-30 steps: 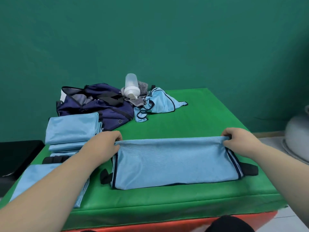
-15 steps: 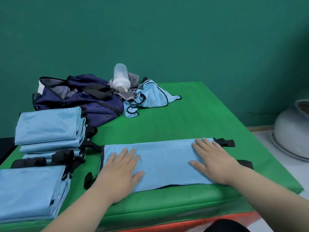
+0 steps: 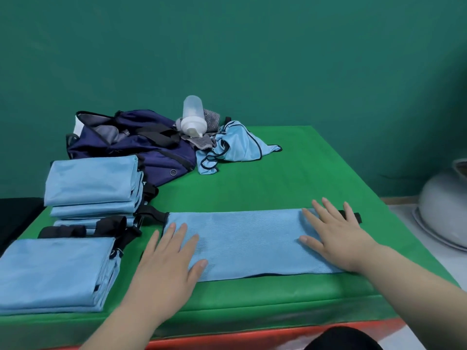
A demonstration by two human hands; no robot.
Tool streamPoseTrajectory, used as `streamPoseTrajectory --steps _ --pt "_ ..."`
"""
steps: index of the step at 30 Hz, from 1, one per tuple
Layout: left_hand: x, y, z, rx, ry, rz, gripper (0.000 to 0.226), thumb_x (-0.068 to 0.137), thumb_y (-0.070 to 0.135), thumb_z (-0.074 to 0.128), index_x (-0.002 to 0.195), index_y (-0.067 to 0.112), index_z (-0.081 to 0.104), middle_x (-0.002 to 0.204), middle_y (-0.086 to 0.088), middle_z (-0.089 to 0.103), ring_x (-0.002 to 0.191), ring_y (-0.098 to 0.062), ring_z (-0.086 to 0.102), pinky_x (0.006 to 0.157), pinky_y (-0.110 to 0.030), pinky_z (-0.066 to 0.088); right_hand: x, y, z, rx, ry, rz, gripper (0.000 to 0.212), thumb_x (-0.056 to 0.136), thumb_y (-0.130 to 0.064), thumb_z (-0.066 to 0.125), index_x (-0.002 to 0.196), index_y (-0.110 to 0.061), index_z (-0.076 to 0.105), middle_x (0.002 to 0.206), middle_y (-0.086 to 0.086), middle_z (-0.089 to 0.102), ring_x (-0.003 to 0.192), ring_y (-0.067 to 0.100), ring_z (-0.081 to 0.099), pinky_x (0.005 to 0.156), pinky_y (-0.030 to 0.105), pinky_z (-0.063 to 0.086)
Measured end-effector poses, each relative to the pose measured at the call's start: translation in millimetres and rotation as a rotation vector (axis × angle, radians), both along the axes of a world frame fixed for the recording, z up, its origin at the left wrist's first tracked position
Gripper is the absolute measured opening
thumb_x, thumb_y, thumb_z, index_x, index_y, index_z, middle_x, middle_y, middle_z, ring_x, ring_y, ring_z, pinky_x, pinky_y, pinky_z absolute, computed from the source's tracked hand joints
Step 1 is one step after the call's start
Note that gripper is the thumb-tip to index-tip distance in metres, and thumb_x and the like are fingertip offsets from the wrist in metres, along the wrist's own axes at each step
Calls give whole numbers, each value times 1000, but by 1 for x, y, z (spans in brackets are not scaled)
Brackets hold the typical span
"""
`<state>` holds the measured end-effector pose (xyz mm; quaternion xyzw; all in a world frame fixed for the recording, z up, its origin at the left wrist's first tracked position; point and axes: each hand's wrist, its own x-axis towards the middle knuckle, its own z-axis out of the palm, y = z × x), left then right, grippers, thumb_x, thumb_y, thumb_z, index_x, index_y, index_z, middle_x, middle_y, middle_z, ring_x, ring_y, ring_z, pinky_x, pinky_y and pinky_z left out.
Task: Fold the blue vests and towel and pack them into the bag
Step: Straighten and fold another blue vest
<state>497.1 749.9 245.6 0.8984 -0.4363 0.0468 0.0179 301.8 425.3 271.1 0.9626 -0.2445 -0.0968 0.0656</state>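
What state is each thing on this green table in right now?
Front vest: folded into a long strip, flat.
Left hand: open, pressing it.
Right hand: open, pressing it.
Near stack: folded.
Far stack: folded.
Back vest: crumpled, unfolded.
Bag: open.
Bottle: capped, tipped over.
Towel: crumpled.

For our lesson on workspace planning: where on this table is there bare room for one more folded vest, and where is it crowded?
Free: the wide green stretch between the crumpled vest, the flat vest and the right edge of the table. Crowded: the left side, with the far stack, near stack and bag.
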Motion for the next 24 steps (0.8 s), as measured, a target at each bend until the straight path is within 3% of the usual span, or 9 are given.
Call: streamPoseTrajectory --steps 3,5,6,9,14,17,21,24 --pt "-22 17 -2 -168 -15 -12 53 92 54 38 127 24 64 137 -6 58 131 -29 50 109 -45 35 29 36 11 86 -52 105 95 78 -82 -3 158 -32 7 167 0 0 154 22 -7 122 55 -3" --pt "-35 26 -1 -254 -19 -5 48 87 49 43 119 24 67 121 -2 60 115 -25 55 91 -44 51 56 62 16 201 -101 205 82 89 -78 17 157 -33 16 166 0 9 154 20 2 124 46 6" --pt "-39 31 -2 -288 -20 6 46 84 47 45 116 24 68 112 0 58 105 -24 55 80 -42 52 71 75 17 267 -129 253 69 96 -66 32 156 -33 22 165 0 14 153 18 8 124 40 11" --pt "-44 43 -9 -339 -46 84 44 82 48 46 114 27 67 94 4 49 83 -21 50 65 -35 46 113 106 19 442 -177 355 51 100 -36 52 149 -32 40 161 0 25 148 16 21 119 29 18" --pt "-42 51 -15 -301 -61 202 45 81 55 42 110 32 67 85 3 46 74 -21 49 58 -36 43 170 136 16 508 -95 429 46 97 -16 51 140 -32 53 160 5 28 148 21 24 120 32 21" --pt "-39 50 -15 -295 -72 231 42 83 57 40 103 33 68 81 3 46 71 -21 48 57 -37 42 194 146 16 525 -33 423 50 93 -10 48 134 -37 56 158 4 32 147 22 27 120 38 25" --pt "-32 46 -16 -313 -50 244 36 87 56 38 88 32 65 75 5 43 67 -19 45 56 -35 42 213 148 10 478 -57 427 42 85 -14 53 115 -42 61 124 -7 56 121 22 48 105 45 39" --pt "-25 39 -15 -335 -41 245 18 84 47 62 78 31 61 71 5 41 63 -21 44 54 -36 40 219 151 11 399 -70 463 31 88 -18 58 110 -39 63 111 -8 57 113 20 51 101 42 38"
